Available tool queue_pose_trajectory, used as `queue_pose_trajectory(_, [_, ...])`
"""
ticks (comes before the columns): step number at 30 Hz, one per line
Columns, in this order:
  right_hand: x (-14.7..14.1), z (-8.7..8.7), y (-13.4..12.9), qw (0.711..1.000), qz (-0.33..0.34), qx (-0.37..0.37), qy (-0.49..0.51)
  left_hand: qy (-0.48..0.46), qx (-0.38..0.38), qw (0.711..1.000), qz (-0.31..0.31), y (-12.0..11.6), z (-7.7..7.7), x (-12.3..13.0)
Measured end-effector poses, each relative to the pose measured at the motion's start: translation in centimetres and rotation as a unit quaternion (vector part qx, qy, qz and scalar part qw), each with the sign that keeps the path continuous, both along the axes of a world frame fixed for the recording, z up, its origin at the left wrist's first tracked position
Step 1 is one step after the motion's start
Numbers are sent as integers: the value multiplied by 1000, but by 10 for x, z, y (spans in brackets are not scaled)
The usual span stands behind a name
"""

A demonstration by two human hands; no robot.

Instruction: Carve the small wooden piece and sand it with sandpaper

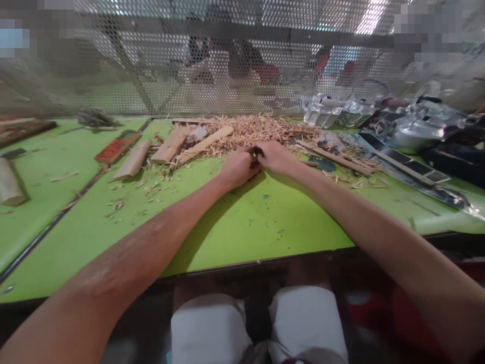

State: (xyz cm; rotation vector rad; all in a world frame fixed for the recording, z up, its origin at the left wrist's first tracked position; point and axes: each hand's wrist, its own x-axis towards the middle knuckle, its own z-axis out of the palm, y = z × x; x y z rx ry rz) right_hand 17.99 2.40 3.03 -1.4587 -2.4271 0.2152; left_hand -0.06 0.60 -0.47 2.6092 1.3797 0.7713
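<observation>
The left hand [235, 168] and right hand [276, 155] meet above the green desk [235, 237], at the near edge of a heap of wood shavings [261, 129]. The fingers of both are curled inward, tips close together around a small dark gap; whether they pinch anything there I cannot tell. The heap's long axis runs left to right across the desk. Left of the hands, a pale wooden stick [206, 145] lies slantwise, its far end pointing right beside the shavings. On the right, a thin wooden strip [335, 157] slopes toward the near right.
</observation>
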Motion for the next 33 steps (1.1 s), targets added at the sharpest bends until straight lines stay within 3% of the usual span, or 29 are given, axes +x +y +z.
queue_pose_trajectory(18, [3,-3,-7,1000,-1,3,28,10,4,1000,-24,1,2,-2])
queue_pose_trajectory(29, [-1,4,-17,1000,-14,6,-15,17,-7,1000,-2,3,1,-2])
queue_pose_trajectory(33, [-3,5,-16,999,-15,22,-35,27,12,999,-24,3,0,-3])
